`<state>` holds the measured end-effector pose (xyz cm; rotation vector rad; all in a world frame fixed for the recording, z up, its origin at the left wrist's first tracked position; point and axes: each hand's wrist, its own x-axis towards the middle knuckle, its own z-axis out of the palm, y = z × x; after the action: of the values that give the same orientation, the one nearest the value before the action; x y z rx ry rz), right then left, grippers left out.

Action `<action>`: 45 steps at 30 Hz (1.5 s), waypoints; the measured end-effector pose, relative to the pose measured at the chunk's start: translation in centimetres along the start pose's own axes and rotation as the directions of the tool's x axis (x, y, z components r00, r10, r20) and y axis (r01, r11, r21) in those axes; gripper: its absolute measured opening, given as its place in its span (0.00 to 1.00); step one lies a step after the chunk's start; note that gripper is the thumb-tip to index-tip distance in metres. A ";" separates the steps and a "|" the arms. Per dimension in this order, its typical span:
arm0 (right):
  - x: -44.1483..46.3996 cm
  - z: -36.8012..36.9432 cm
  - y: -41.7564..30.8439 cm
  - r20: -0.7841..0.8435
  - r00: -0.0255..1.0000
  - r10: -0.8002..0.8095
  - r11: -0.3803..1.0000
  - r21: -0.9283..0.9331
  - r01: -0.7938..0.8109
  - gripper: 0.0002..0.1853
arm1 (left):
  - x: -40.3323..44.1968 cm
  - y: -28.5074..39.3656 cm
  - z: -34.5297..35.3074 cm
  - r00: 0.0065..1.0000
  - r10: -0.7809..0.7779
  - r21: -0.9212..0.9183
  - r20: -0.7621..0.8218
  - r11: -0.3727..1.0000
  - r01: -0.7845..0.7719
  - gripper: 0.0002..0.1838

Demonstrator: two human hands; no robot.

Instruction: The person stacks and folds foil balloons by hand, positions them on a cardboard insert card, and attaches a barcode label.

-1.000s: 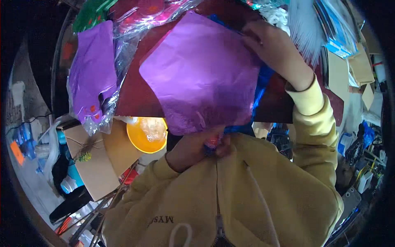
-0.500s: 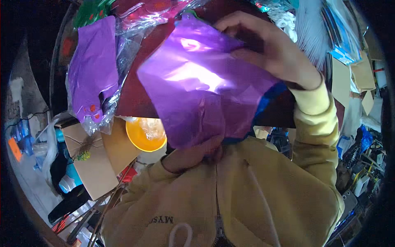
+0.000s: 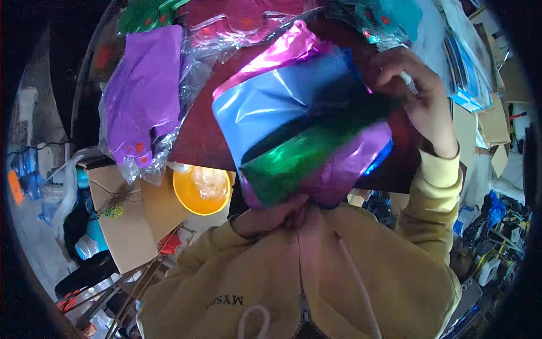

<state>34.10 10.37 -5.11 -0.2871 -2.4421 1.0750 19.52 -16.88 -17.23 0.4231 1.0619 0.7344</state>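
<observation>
My left hand (image 3: 276, 217) is closed at my chest on the lower edge of a stack of flat, shiny foil balloons. On top, a green foil balloon (image 3: 293, 161) is curled over and blurred by motion. Beneath it spread a blue foil balloon (image 3: 254, 107), a pink one (image 3: 271, 59) with a small tab, and a purple one (image 3: 361, 150). To the right of the stack, my right hand (image 3: 415, 90) is raised with curled fingers. A small white thing (image 3: 409, 82) shows among them; its kind is unclear. The green balloon's far edge lies just below that hand.
Clear-wrapped packs lie on the dark red table (image 3: 197, 141): purple (image 3: 147, 90), pink (image 3: 243, 22) and teal (image 3: 389, 22). A yellow bucket (image 3: 178, 192) with clear plastic inside and a cardboard box (image 3: 121, 226) stand at the lower left. Cartons (image 3: 468, 85) are at right.
The purple sheet that covered the stack has come down, baring the blue, pink and green balloons. My right hand has moved right and down. My left hand stays at my chest.
</observation>
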 end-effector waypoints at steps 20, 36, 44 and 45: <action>-1.5 11.9 -0.5 0.129 0.979 -0.155 0.874 -0.444 0.197 0.23 | -6.8 4.9 -1.6 0.890 0.173 0.378 -0.422 0.926 -0.001 0.11; -2.5 11.9 -0.2 0.158 0.978 -0.138 0.896 -0.402 0.192 0.29 | -0.8 17.6 -4.8 0.717 0.694 0.966 -0.068 0.225 -0.126 0.17; -3.7 12.5 0.9 0.143 0.990 -0.002 0.941 -0.335 0.051 0.26 | -2.7 9.6 2.5 0.610 0.779 0.960 0.145 0.039 -0.279 0.35; -3.6 12.4 0.8 0.144 0.990 -0.002 0.941 -0.335 0.051 0.26 | -2.7 9.6 2.8 0.564 0.811 0.957 0.151 0.023 -0.289 0.34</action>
<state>31.28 1.61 -14.20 -0.2922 -2.7480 0.6787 17.99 -12.04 -8.17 1.9849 1.7804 0.8880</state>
